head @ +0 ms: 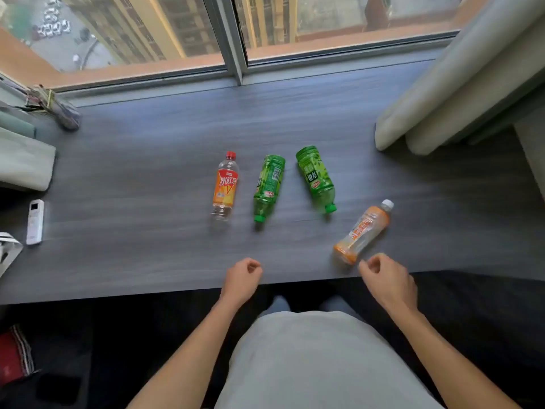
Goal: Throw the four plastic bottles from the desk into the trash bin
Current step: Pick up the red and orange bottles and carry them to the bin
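Note:
Several plastic bottles lie on the dark grey desk (147,178). A clear bottle with a red cap and orange label (225,187) is leftmost. Two green bottles lie beside it, one (269,187) in the middle and the other (316,178) to its right. An orange bottle with a white cap (362,231) lies tilted near the front edge. My left hand (242,280) hovers at the desk's front edge, fingers curled, holding nothing. My right hand (386,280) is loosely curled just right of the orange bottle's base, empty. No trash bin is in view.
A white remote control (35,221) lies at the desk's left. Folded pale cloth (23,163) sits at the far left, a curtain (460,93) hangs at the right. A window runs along the back edge. A red object (13,355) is on the floor at the lower left.

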### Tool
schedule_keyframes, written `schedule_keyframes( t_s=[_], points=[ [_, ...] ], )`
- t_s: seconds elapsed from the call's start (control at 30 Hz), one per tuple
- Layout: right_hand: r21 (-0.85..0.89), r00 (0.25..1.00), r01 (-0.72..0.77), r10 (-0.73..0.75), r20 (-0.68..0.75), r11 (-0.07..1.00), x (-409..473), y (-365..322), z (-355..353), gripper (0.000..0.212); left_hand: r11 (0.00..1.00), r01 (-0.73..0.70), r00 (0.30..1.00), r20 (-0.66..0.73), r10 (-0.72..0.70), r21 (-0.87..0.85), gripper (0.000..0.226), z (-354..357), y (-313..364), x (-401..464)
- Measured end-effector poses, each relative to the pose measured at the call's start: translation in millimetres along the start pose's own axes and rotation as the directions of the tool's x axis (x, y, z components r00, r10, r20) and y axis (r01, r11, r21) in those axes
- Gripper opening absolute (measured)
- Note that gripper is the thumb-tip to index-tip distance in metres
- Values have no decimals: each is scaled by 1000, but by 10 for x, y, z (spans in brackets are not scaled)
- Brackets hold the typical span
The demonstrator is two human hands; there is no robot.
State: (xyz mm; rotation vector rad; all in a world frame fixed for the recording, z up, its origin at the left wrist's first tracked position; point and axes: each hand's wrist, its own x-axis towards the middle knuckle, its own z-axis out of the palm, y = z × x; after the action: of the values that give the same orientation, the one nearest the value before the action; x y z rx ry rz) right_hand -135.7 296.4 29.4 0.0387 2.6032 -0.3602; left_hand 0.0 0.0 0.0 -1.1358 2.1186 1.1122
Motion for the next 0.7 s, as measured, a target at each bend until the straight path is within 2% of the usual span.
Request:
schedule_keyframes(
  t_s=[0.07,0.17,0.27,0.37,0.53,0.7],
  points=[
    [133,996,-36,46,-73,991,148,-126,-93,30,999,-41,990,-139,39,-13,17,-174,113,161],
    [314,976,-168,203,-80,934,432,-330,-161,65,996,-77,951,-302,56,-55,18,-513,352,413],
    [366,943,-309,332,1,878,644,-453,-87,99,991,-125,913,-397,99,-40,26,-741,533,644],
    [387,907,-402,420,42,830,812,-532,19,115,991,-136,879,-462,115,-12,43,-912,696,943],
    [430,860,-478,508,51,766,1000,-631,263,127,997,-72,881,-466,75,24,71,-975,745,1387],
    [442,846,-481,533,7,757,1108,-664,459,118,1000,19,902,-432,-7,25,91,-923,652,1720]
  ],
)
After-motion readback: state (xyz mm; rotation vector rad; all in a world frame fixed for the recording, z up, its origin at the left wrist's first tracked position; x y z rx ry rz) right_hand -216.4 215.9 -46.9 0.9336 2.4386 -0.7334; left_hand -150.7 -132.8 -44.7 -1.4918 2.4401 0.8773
